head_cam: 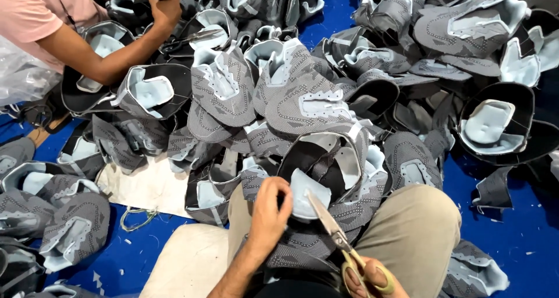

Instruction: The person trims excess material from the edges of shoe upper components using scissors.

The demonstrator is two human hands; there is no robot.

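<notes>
A grey patterned shoe upper (pixel 326 176) with a pale blue tongue lies on my lap. My left hand (pixel 269 212) grips its near edge beside the tongue. My right hand (pixel 370 277) holds a pair of scissors (pixel 332 228) by yellow handles, the open blades pointing up at the tongue's edge. My knees in beige trousers (pixel 407 228) sit under the upper.
A large heap of grey and black shoe uppers (pixel 303 94) covers the blue floor (pixel 512 240) ahead and to both sides. Another person in a pink shirt (pixel 35 13) works at the upper left, a hand (pixel 165 10) over the pile. A white sheet (pixel 145 187) lies left.
</notes>
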